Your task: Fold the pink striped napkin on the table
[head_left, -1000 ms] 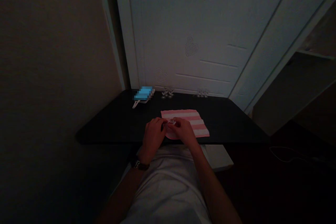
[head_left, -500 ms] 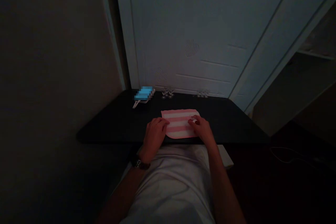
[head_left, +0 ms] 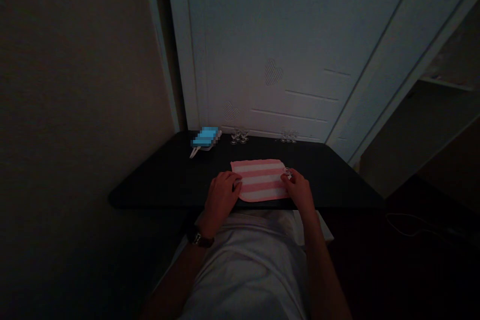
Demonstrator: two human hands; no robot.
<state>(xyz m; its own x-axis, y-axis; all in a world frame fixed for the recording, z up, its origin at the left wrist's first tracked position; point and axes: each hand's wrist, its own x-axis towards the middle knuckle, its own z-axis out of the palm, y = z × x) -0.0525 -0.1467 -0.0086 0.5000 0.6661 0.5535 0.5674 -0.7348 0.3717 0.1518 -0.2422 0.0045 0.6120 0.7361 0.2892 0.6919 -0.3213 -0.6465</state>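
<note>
A pink-and-white striped cloth (head_left: 260, 180) lies flat near the front edge of the dark table. My left hand (head_left: 222, 191), with a watch on its wrist, is at the cloth's left edge, fingers curled and fingertips holding that edge. At the right edge my right hand (head_left: 300, 191) has its thumb and fingers closed on a small clear glass-like piece (head_left: 287, 171). The fingers partly cover this piece, and its exact kind is too dim to make out.
Two groups of small clear glass-like pieces, one left (head_left: 239, 136) and one right (head_left: 288, 136), stand at the table's back. A phone-like device (head_left: 205, 136) with a blurred blue screen lies back left. A pale panel (head_left: 255, 35) rises behind the black table (head_left: 157, 180).
My right hand has moved right, from over the cloth to its right edge, with the small clear piece in its fingers. The left hand stays at the left edge, thumb more visible.
</note>
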